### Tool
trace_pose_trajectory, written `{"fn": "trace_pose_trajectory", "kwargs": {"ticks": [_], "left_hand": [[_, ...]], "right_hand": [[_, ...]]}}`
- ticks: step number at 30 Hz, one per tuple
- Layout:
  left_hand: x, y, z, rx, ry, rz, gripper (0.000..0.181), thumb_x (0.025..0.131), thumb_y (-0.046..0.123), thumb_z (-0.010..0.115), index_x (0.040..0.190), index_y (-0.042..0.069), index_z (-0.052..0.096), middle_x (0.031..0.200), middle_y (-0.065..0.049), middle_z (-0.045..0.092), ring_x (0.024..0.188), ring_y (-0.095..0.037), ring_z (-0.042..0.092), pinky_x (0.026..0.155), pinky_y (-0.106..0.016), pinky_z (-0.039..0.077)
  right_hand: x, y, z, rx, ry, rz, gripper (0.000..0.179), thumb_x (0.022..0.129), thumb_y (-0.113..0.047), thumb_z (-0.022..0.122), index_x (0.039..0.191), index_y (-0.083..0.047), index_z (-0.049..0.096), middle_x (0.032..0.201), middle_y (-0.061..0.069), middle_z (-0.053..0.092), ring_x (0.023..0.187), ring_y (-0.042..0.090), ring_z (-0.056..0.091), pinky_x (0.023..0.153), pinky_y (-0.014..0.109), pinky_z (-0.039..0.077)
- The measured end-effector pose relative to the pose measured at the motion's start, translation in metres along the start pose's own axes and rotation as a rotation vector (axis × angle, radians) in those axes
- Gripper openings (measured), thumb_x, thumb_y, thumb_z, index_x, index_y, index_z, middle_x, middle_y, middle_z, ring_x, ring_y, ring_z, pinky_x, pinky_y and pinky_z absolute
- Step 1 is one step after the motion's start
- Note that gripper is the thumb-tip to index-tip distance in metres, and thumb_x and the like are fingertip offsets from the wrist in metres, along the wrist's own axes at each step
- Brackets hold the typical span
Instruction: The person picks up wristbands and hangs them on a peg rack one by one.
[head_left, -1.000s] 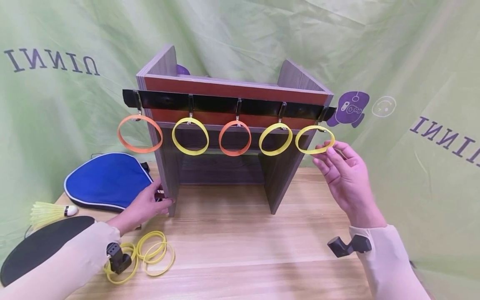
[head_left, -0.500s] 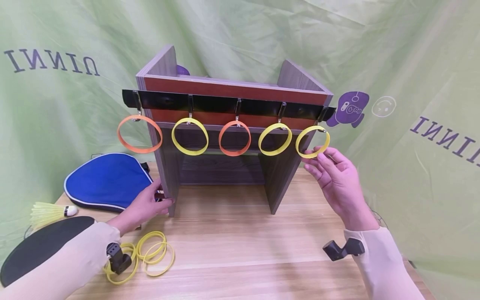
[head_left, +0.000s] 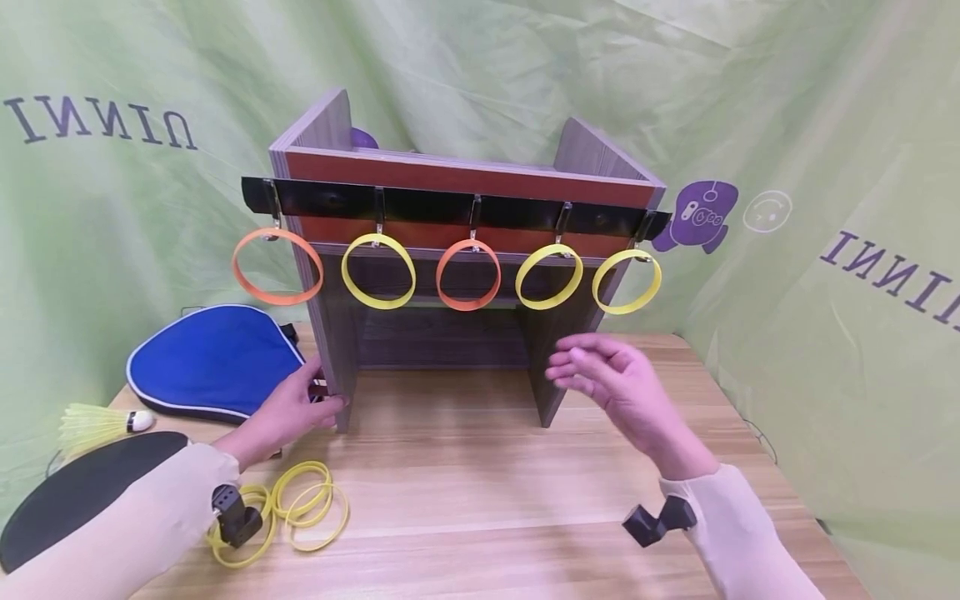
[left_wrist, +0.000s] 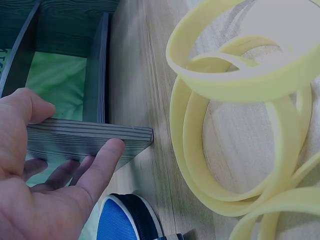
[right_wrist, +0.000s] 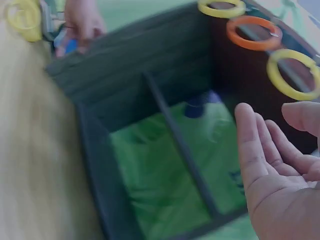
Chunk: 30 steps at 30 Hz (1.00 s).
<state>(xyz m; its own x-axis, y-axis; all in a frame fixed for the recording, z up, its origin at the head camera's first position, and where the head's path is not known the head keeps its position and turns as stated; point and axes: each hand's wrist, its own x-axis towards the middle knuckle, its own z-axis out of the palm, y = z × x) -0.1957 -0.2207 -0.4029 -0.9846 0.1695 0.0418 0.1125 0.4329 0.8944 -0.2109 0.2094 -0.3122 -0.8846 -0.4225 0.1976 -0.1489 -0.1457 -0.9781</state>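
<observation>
From left to right in the head view, a thin, flat-banded orange ring (head_left: 279, 299), a thin, flat-banded yellow ring (head_left: 378, 304), a second orange ring (head_left: 468, 306), a second yellow ring (head_left: 550, 304) and a third yellow ring (head_left: 626, 310) are being held up, one apiece, by small metal hooks (head_left: 379, 208). The hooks are being carried by a long, glossy black bar (head_left: 427, 202), which is being borne across the reddish-brown front strip (head_left: 465, 177) of a box-shaped, grey wood-grain stand (head_left: 337, 333). Each ring is being hung by its upper edge, apart from its neighbours, its plain band being turned at a slightly different angle; the leftmost one is being seen as the widest oval, partly beyond the stand's left side. The lower front edge of the stand's left panel is being grasped by the left hand (head_left: 292, 408), digits being set on both faces of the board. The right hand (head_left: 615, 379) is being held below the third yellow ring, apart from it, its fingers being left loose and gently extended around nothing. Several loose yellow rings (left_wrist: 250, 95), smooth and matte, are being supported in an overlapping heap by the pale wooden tabletop (head_left: 465, 500), near the left forearm
</observation>
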Motion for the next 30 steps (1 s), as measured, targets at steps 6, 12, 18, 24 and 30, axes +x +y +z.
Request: {"fn": "trace_pose_trajectory", "kwargs": {"ticks": [6, 12, 18, 24, 30], "left_hand": [[0.000, 0.000, 0.000, -0.001, -0.002, 0.000, 0.069, 0.098, 0.008, 0.067, 0.157, 0.001, 0.032, 0.139, -0.034, 0.052, 0.122, -0.046, 0.063, 0.077, -0.032, 0.065], [0.001, -0.001, 0.000, 0.004, 0.000, 0.003, 0.069, 0.098, 0.008, 0.067, 0.157, 0.002, 0.032, 0.140, -0.034, 0.052, 0.123, -0.046, 0.063, 0.077, -0.032, 0.065], [0.000, -0.001, 0.000, 0.006, 0.009, 0.020, 0.066, 0.097, 0.006, 0.067, 0.154, -0.002, 0.034, 0.138, -0.035, 0.053, 0.122, -0.047, 0.064, 0.077, -0.030, 0.064], [0.001, -0.002, 0.001, 0.001, 0.016, 0.032, 0.064, 0.096, 0.005, 0.067, 0.152, -0.003, 0.036, 0.137, -0.034, 0.054, 0.123, -0.047, 0.063, 0.078, -0.030, 0.064], [0.000, -0.003, 0.001, -0.006, 0.017, 0.021, 0.066, 0.097, 0.005, 0.067, 0.154, -0.001, 0.035, 0.139, -0.034, 0.052, 0.122, -0.045, 0.064, 0.079, -0.034, 0.066]], "right_hand": [[0.011, 0.037, 0.036, -0.149, -0.108, 0.155, 0.034, 0.105, -0.009, 0.060, 0.128, 0.016, 0.056, 0.109, 0.006, 0.076, 0.098, 0.016, 0.076, 0.094, 0.035, 0.063], [0.030, 0.083, 0.084, -0.197, -0.246, 0.246, 0.033, 0.102, -0.006, 0.062, 0.125, 0.018, 0.059, 0.112, 0.036, 0.070, 0.093, 0.019, 0.075, 0.090, 0.037, 0.065], [0.047, 0.119, 0.135, -0.245, -0.352, 0.319, 0.023, 0.100, -0.001, 0.062, 0.116, 0.014, 0.065, 0.109, 0.039, 0.069, 0.086, 0.018, 0.072, 0.087, 0.036, 0.065], [0.056, 0.133, 0.179, -0.332, -0.385, 0.325, 0.014, 0.097, 0.000, 0.067, 0.106, 0.009, 0.070, 0.096, 0.032, 0.073, 0.074, 0.017, 0.069, 0.071, 0.029, 0.064], [0.054, 0.142, 0.205, -0.424, -0.388, 0.349, 0.007, 0.095, -0.001, 0.071, 0.099, 0.005, 0.072, 0.085, 0.018, 0.074, 0.066, 0.012, 0.065, 0.060, 0.021, 0.057]]}}
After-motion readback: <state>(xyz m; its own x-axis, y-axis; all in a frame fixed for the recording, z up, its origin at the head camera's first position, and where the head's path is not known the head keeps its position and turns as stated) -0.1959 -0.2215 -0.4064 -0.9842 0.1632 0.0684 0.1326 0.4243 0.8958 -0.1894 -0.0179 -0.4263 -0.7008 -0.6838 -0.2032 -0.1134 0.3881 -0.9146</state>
